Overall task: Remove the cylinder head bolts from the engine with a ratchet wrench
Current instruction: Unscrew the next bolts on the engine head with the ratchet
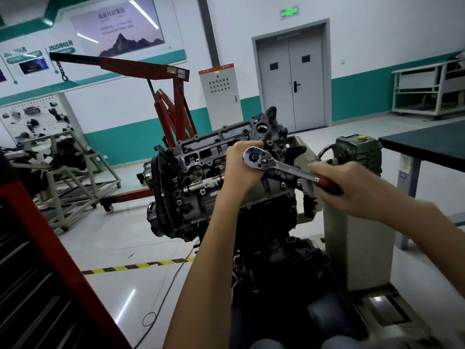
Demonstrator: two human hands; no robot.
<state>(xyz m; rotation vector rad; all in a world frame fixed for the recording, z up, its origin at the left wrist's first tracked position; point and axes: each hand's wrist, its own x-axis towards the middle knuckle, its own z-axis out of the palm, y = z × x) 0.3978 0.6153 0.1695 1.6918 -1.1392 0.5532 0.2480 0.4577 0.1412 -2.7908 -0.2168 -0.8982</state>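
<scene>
Head view: my left hand (239,170) holds ratchet wrench (286,168) at head, over engine (201,177); my right hand (357,192) grips red handle. Steel, stiff, probably slick; pull from handle end.

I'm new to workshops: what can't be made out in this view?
All in the head view:
Bolt and socket under the ratchet wrench: hidden by the left hand and the tool's head.
Fingers of the right hand on the red handle: motion-blurred.
Wall poster text: too small.
Red cabinet: cut off by the left edge.
</scene>
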